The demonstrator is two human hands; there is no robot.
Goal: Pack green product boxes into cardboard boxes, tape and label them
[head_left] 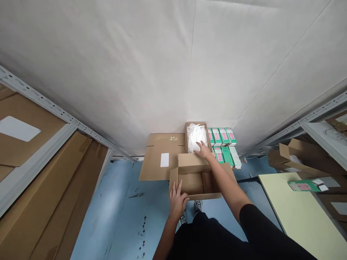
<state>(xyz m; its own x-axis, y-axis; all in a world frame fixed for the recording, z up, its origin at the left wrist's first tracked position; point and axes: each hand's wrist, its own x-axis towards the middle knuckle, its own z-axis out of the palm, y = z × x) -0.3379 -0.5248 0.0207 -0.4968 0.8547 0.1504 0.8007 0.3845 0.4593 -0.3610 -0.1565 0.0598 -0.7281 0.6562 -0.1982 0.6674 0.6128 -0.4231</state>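
Head view, open carton (191,184) between the hands (177,201)

No lettering can be read: the white label (164,160) on the broad carton (153,169), the sticker (19,128) on the shelved carton (40,112) at left and the green boxes' (226,155) print are all illegible.

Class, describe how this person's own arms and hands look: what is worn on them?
The left hand and right hand are bare, without gloves. The right arm has a plain, short black sleeve; the visible left forearm has none.
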